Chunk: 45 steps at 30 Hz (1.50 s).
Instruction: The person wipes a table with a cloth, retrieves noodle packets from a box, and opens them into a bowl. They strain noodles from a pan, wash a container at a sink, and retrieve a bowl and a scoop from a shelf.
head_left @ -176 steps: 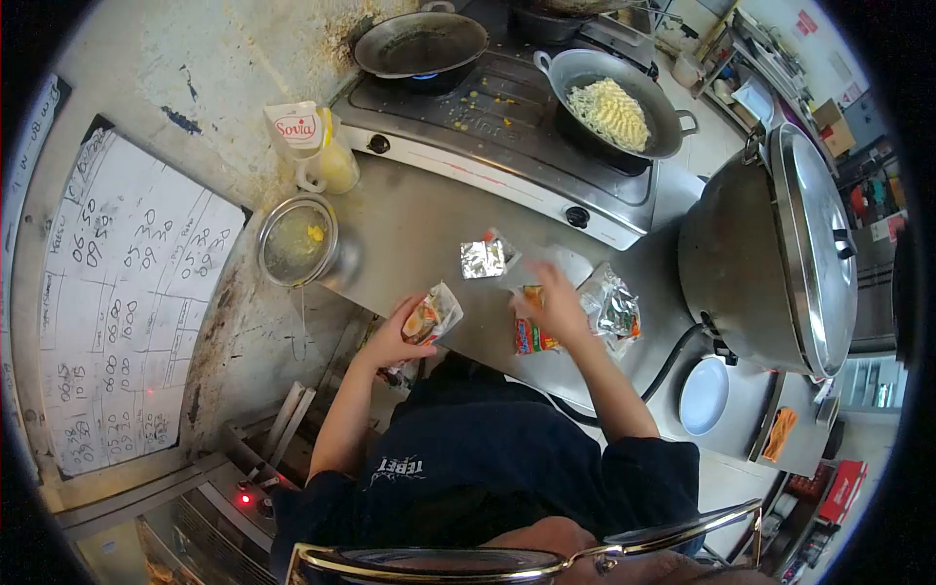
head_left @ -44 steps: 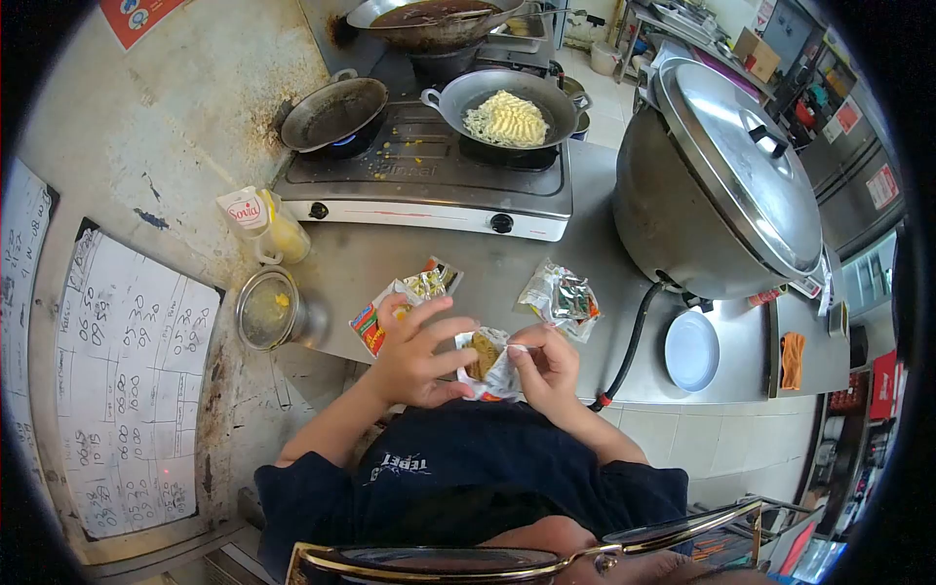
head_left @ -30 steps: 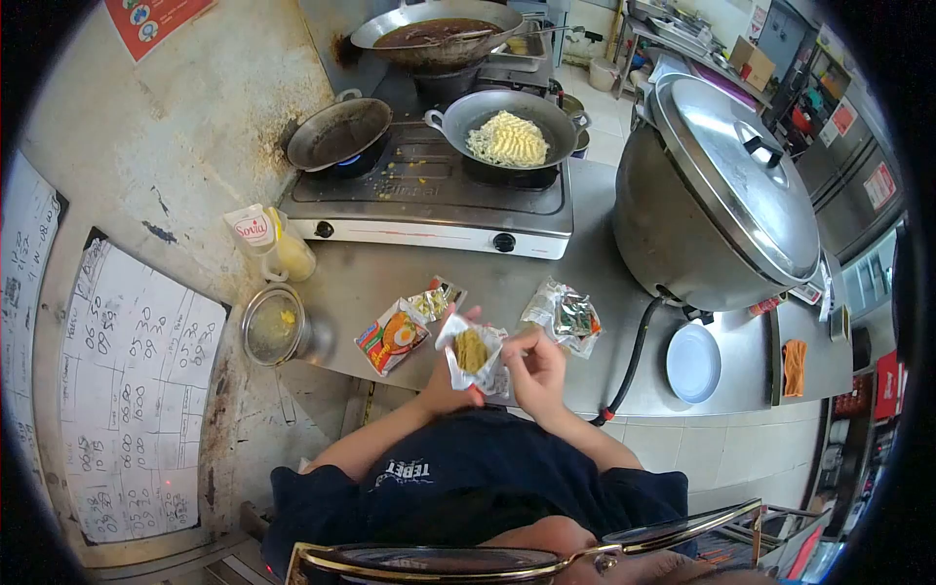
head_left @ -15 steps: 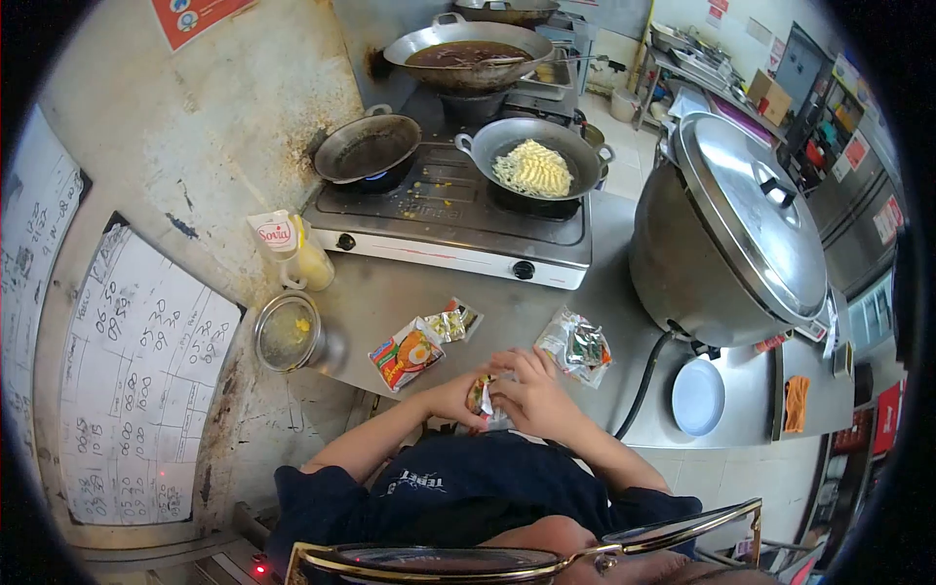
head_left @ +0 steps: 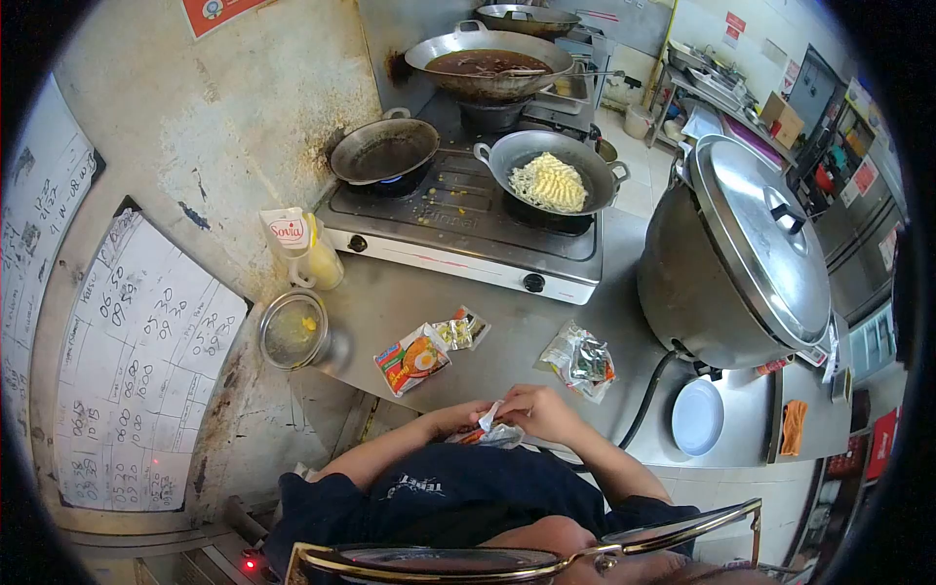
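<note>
Close to my body, at the counter's front edge, my left hand [head_left: 458, 419] is closed on a small crumpled packet [head_left: 489, 429] with silver and orange on it. My right hand [head_left: 536, 409] pinches the same packet from the other side. Beyond my left hand lies a red and white noodle wrapper [head_left: 413, 359], with small sachets [head_left: 460, 330] touching its right end. An opened, crumpled wrapper [head_left: 577, 361] rests on the counter, beyond my right hand. Noodles [head_left: 550, 183] sit in the right wok [head_left: 517, 156] on the stove.
The two-burner stove [head_left: 448, 255] also carries a dark pan [head_left: 384, 152]. A yellow-filled jug [head_left: 317, 263] and a steel bowl [head_left: 292, 330] stand at the left. To the right are a large steel pot [head_left: 712, 283], a black hose [head_left: 645, 402] and a light blue plate [head_left: 698, 417].
Both hands have drawn nearer to my body with the packet, and more of its silvery side shows. The view has shifted slightly.
</note>
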### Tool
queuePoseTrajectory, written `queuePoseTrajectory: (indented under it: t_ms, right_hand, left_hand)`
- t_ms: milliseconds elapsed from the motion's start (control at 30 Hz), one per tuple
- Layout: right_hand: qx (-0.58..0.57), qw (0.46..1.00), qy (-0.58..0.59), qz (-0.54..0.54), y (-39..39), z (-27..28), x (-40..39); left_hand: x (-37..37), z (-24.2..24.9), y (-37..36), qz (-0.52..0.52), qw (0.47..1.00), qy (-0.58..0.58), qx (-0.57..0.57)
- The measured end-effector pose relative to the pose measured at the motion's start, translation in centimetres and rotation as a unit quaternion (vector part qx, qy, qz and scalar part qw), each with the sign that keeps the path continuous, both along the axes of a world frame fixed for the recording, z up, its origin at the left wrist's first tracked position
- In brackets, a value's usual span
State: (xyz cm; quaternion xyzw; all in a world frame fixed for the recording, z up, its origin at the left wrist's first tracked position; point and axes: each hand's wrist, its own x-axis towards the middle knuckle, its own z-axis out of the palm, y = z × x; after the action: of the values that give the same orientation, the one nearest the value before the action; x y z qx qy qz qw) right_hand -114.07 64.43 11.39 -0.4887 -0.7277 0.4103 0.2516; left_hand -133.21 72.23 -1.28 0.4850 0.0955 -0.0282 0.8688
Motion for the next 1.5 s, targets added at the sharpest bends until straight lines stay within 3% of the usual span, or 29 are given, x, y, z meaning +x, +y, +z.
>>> queuePoseTrajectory:
  t_ms: [33, 100, 200, 333, 400, 433, 467, 533, 567, 633, 700, 767, 800, 867, 933, 967, 1067, 1200, 1233, 1267, 1300, 1367, 1400, 1467, 1500]
  right_hand:
    - [0.000, 1.000, 0.000, 0.001, -0.1, 0.2, -0.1]
    - [0.082, 0.986, -0.143, -0.018, -0.4, 0.7, -0.7]
    - [0.132, 0.970, -0.202, -0.020, -0.7, 0.1, -1.5]
    - [0.133, 0.973, -0.179, 0.053, 0.0, -0.8, -0.8]
    - [-0.030, 0.975, -0.169, 0.145, 0.7, -1.6, -0.2]
    - [-0.034, 0.977, -0.165, 0.130, 0.8, -1.3, 0.0]
    - [-0.040, 0.973, -0.180, 0.141, 1.1, -1.0, 0.0]
    - [-0.064, 0.957, -0.236, 0.159, 1.1, -0.7, -0.3]
    - [-0.074, 0.960, -0.231, 0.138, 1.1, -0.9, -0.3]
    - [-0.093, 0.949, -0.198, 0.228, 1.3, -1.7, 0.0]
    - [-0.074, 0.959, -0.168, 0.218, 1.3, -1.9, 0.5]
    - [-0.029, 0.975, -0.129, 0.177, 1.1, -1.9, 0.9]
    - [-0.020, 0.989, -0.075, 0.130, 0.4, -2.3, 0.9]
    - [0.012, 0.993, -0.056, 0.099, -0.7, -2.0, 1.3]
    - [0.095, 0.994, -0.052, 0.024, -1.4, -1.1, 1.2]
    - [0.091, 0.994, -0.048, 0.038, -1.5, -0.8, 1.3]
    - [0.116, 0.991, -0.035, -0.053, -1.7, 0.6, 1.0]
    - [0.132, 0.991, 0.000, -0.036, -1.8, 1.6, 1.5]
    - [0.127, 0.985, 0.051, -0.101, -2.0, 1.6, 2.2]
    - [0.121, 0.974, 0.102, -0.165, -2.3, 1.6, 3.0]
    - [0.119, 0.975, 0.102, -0.159, -2.4, 1.4, 4.4]
    - [-0.003, 0.968, 0.091, -0.235, -1.8, 0.7, 7.0]
    - [-0.003, 0.970, 0.090, -0.226, -1.3, 0.4, 6.8]
    - [0.127, 0.917, -0.131, -0.354, -0.3, -0.4, 5.5]
    - [0.133, 0.921, -0.130, -0.343, 0.3, -0.7, 4.9]
  left_hand:
    - [0.0, 0.4, -0.3, 0.010, 1.000, -0.002, -0.002]
    - [-0.3, 1.1, -0.9, 0.027, 1.000, -0.004, -0.007]
    - [-0.7, -0.1, -0.8, 0.019, 1.000, 0.022, -0.007]
    - [-0.1, 1.5, -0.1, -0.055, 0.997, 0.023, 0.038]
    - [-0.7, -3.0, 0.8, -0.105, 0.991, 0.056, 0.055]
    - [-0.9, -4.7, 1.2, -0.149, 0.982, 0.089, 0.074]
    - [-0.6, -3.3, 0.9, -0.167, 0.979, 0.090, 0.073]
    - [0.0, -0.6, 0.1, -0.046, 0.993, 0.075, 0.076]
    - [0.3, -0.5, -0.3, -0.070, 0.992, 0.076, 0.073]
    - [0.4, -0.7, -0.8, -0.032, 0.992, 0.059, 0.108]
    - [0.2, -1.1, 0.6, -0.077, 0.991, 0.037, 0.103]
    - [-0.5, -1.5, 1.9, -0.236, 0.955, 0.167, 0.072]
    - [-0.7, -1.9, 1.7, -0.230, 0.956, 0.170, 0.067]
    - [-0.8, -1.0, 1.0, -0.187, 0.980, 0.056, 0.021]
    - [-1.5, 0.7, 0.3, -0.133, 0.989, 0.068, 0.000]
    - [-1.7, 1.4, 0.2, -0.094, 0.993, 0.075, -0.017]
    - [-2.3, 1.5, -0.1, -0.047, 0.997, 0.056, 0.006]
    - [-3.2, -0.3, -0.8, -0.011, 0.999, 0.043, 0.002]
    - [-3.4, -0.9, -0.9, 0.004, 0.999, 0.049, 0.013]
    - [-3.6, 0.9, -1.4, 0.052, 0.994, 0.026, -0.090]
    - [-3.9, 0.5, -1.5, 0.057, 0.994, 0.026, -0.091]
    - [-5.1, -0.7, -1.4, 0.107, 0.990, 0.053, -0.069]
    - [-6.0, -1.2, -1.1, 0.101, 0.985, 0.117, -0.071]
    - [-5.4, -0.6, -1.9, 0.172, 0.975, 0.088, -0.106]
    - [-5.0, -0.3, -2.1, 0.234, 0.960, 0.058, -0.140]
